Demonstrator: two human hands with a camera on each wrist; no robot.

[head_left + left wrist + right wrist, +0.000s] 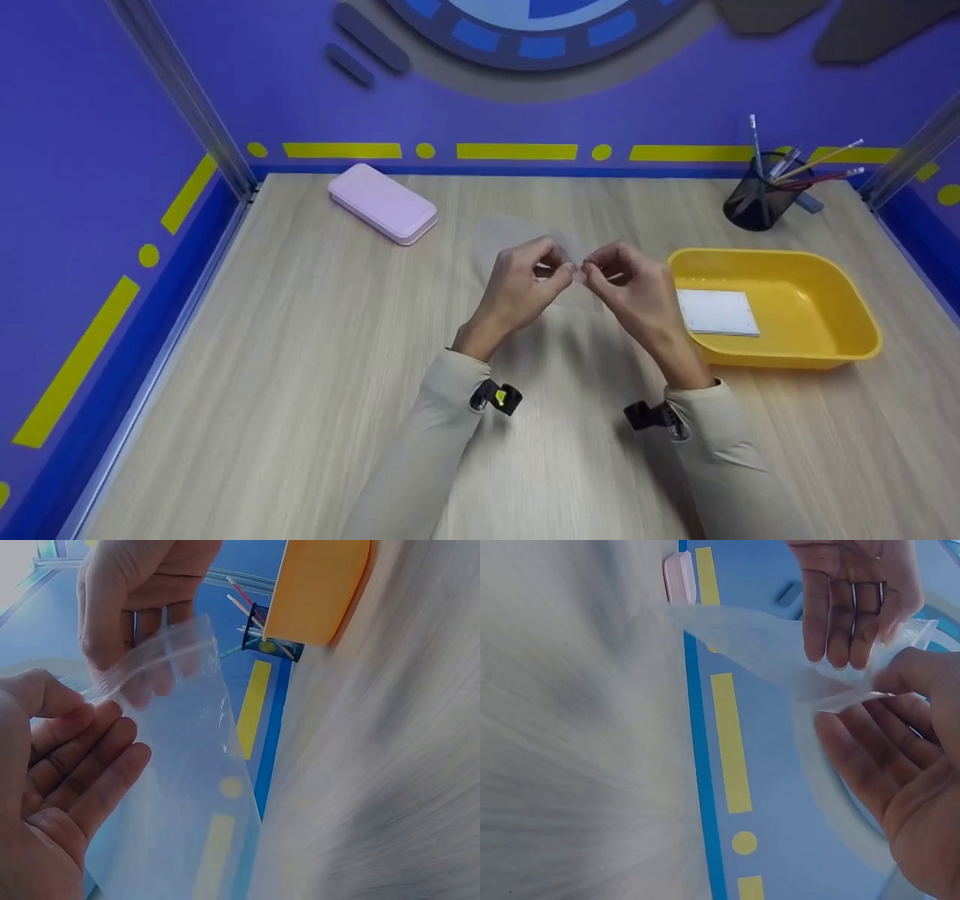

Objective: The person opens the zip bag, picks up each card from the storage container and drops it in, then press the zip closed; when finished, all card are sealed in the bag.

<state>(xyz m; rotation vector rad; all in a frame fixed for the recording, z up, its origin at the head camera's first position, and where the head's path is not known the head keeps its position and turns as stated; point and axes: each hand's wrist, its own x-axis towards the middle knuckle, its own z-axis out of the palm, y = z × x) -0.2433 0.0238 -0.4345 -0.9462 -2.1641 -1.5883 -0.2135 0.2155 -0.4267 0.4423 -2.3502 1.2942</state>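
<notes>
A clear plastic zip bag (180,742) hangs between both hands, its top edge bunched at the fingertips. My left hand (525,281) pinches that edge between thumb and index finger, with the other fingers loosely bent behind it. Close beside it, my right hand (634,289) pinches the same edge, the two thumbs nearly meeting. In the right wrist view the bag (772,652) spreads away from the fingers as a thin see-through sheet. Nothing shows inside it.
To the right stands a yellow tray (817,315) with a white notepad (718,312) in it. Behind it is a black mesh cup (754,199) of pencils, beside a small blue-grey object (810,202). A pink case (382,202) lies at the back left of the wooden table (300,390).
</notes>
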